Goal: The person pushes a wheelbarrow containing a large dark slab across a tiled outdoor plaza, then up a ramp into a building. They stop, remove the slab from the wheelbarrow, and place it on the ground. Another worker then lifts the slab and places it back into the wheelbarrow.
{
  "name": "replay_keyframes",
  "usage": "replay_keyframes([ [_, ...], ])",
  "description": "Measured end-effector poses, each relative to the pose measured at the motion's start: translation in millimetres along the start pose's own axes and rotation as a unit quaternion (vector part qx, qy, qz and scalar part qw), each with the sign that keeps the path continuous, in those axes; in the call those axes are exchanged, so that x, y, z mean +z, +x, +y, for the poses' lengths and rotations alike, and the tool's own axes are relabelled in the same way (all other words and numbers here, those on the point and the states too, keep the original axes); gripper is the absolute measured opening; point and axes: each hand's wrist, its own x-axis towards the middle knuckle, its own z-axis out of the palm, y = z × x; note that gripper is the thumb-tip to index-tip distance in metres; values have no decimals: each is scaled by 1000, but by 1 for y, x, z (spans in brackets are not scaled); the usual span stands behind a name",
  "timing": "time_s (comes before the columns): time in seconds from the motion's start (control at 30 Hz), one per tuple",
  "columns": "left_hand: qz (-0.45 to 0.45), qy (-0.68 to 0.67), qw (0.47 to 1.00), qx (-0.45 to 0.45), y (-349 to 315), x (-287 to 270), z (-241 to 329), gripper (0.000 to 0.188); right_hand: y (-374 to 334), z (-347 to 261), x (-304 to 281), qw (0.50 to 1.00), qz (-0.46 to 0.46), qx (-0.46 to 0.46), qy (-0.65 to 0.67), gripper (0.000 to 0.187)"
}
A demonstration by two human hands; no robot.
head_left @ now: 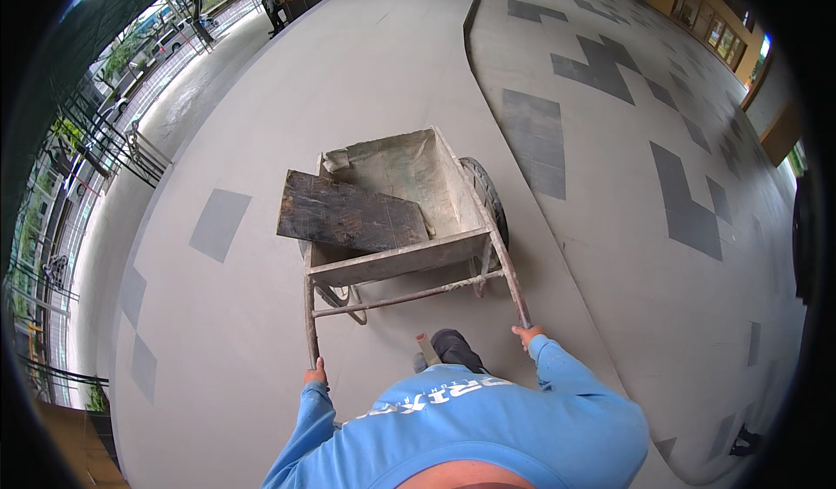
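In front of me stands a worn, two-wheeled handcart (401, 258) with a pale, dirt-stained box and a metal pipe frame. My left hand (317, 374) is closed around the end of its left handle (311, 328). The right handle (511, 284) ends in my right hand (527, 337), whose fingers wrap it. Inside the box lies a dark, scuffed board (344, 214), tilted, with one end sticking out over the left wall. A thick black tyre (488, 195) shows at the right side; the left wheel is mostly hidden under the box.
Pale flooring with dark grey patches (220, 224) stretches ahead. A dark seam or low edge (514, 154) runs along the right of the cart. Far off at the upper left a person (272, 12) stands near a yellow wall. Railings (131, 154) and parked vehicles (170, 43) line the left.
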Motion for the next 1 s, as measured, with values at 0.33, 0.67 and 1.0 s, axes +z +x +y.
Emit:
replay_keyframes([
  [0.33, 37, 15, 999, 11, -1, 39, -11, 72, 22, 6, -39, 999, 4, 20, 39, 29],
  [0.67, 85, 31, 992, 91, 39, 11, 137, 68, 74, -101, -35, 991, -53, 7, 125, 35],
  [1.0, 47, 42, 996, 57, -16, 52, 155, 69, 116, -67, -67, 993, -45, 17, 106, 42],
])
